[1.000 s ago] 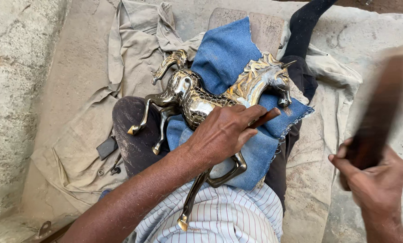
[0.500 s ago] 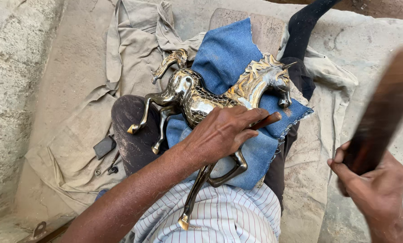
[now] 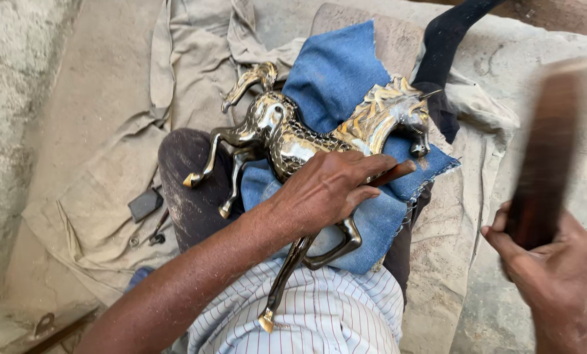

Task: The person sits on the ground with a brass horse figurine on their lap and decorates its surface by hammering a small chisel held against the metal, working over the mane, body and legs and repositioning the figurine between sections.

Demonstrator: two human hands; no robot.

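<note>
Two bare hands work over a polished brass horse figurine (image 3: pixel 293 141) that lies on its side across a folded blue cloth (image 3: pixel 342 72) on the person's lap. The left hand (image 3: pixel 329 190) rests on the horse's body, palm down, fingers curled around a thin reddish-brown tool (image 3: pixel 393 175) whose tip sticks out past the fingertips, just below the horse's head. The hand presses both the tool and the figurine against the cloth. The right hand (image 3: pixel 546 259) is well to the right of the horse and apart from it, fingers clenched around the lower end of a dark wooden mallet (image 3: pixel 546 154), which rises upward from the fist and is blurred.

The horse's tail curls up at its left end, two legs stretch toward the lower left, and the other legs pass under the left hand and reach down over a striped shirt (image 3: pixel 319 314). Its maned head points right and rests on the blue cloth. Beneath the cloth, a dark trouser knee (image 3: pixel 185 177) shows to the left of the horse's legs. A crumpled beige cloth (image 3: pixel 103 164) covers the ground left of the horse, with a small dark flat object (image 3: pixel 144 203) lying on it near the knee. A black strip of fabric (image 3: pixel 447 46) runs up and away above the horse's head.
</note>
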